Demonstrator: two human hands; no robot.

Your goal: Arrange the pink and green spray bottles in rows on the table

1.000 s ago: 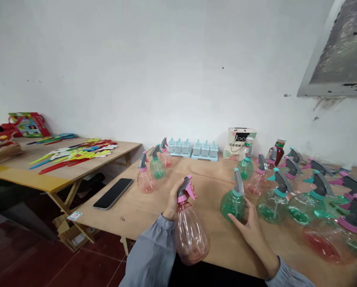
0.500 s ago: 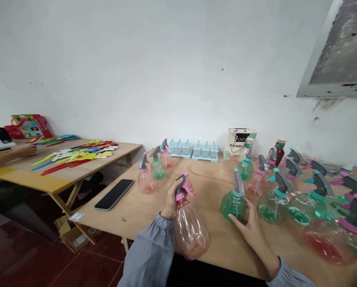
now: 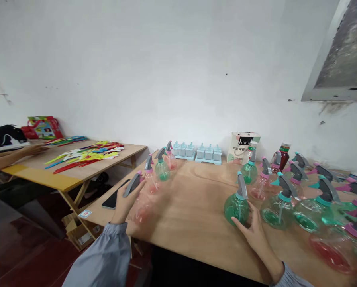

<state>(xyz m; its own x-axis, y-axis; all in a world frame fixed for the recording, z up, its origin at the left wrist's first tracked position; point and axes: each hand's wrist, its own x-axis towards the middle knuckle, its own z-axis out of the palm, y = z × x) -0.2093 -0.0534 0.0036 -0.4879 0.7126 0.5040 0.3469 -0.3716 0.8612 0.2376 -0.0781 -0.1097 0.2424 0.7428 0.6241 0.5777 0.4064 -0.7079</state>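
Note:
My left hand (image 3: 127,202) is wrapped round the neck of a pink spray bottle (image 3: 143,210), whose grey and pink trigger head sticks up above the fingers. This bottle is near the left edge of the table, in front of another pink spray bottle (image 3: 151,184). On the right, my right hand (image 3: 253,225) has its thumb and fingers curved about the lower side of a green spray bottle (image 3: 232,209), which stands upright on the table. A green spray bottle (image 3: 162,171) and a pink one (image 3: 170,161) stand farther back on the left.
Several pink and green spray bottles (image 3: 272,215) crowd the right side. Pale blue popsicle moulds (image 3: 208,155), a paper bag (image 3: 236,149) and a red bottle (image 3: 283,157) stand along the wall. A phone (image 3: 110,201) lies left; another person's arm (image 3: 23,153) rests over the side table.
My left hand has carried the pink spray bottle leftward, from the middle front of the table to beside the phone. My right hand stays at the green spray bottle. The view has shifted slightly.

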